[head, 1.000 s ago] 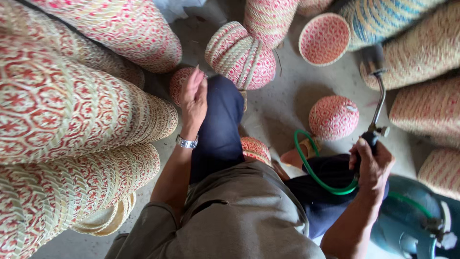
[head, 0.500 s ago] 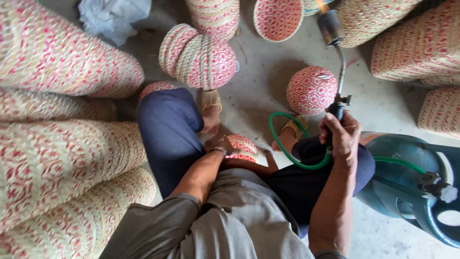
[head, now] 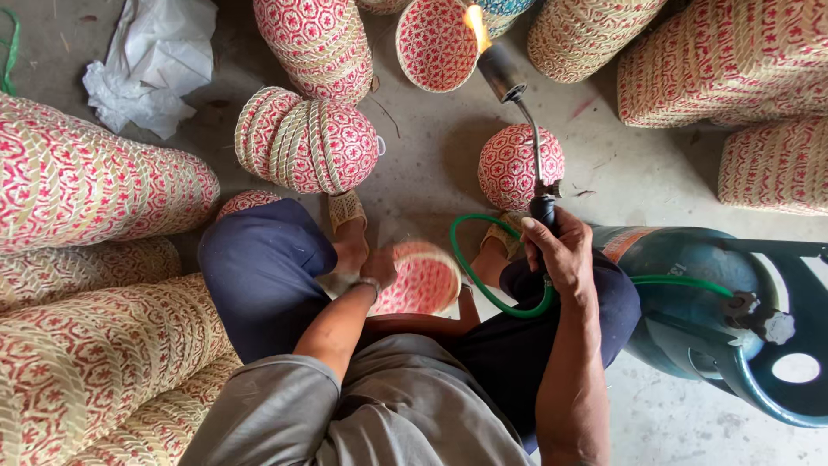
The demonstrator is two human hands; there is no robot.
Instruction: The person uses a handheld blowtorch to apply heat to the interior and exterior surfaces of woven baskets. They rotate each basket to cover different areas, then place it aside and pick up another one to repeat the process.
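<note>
Two hands are busy, and the small round basket between the person's knees is the middle of it all. The left hand is on the left edge of that basket, with its grip closed around the rim. The basket is woven in red and tan and looks blurry. To the right of it, the right hand has its grip shut tight around the handle of a gas torch. The torch points up and away from the basket, with a small flame at its tip. A green hose loops just beside the basket and runs to a blue-green gas tank lying farther right. Another round basket sits on the floor beyond it, behind the torch pipe. Big stacks of baskets lie far to the left.
</note>
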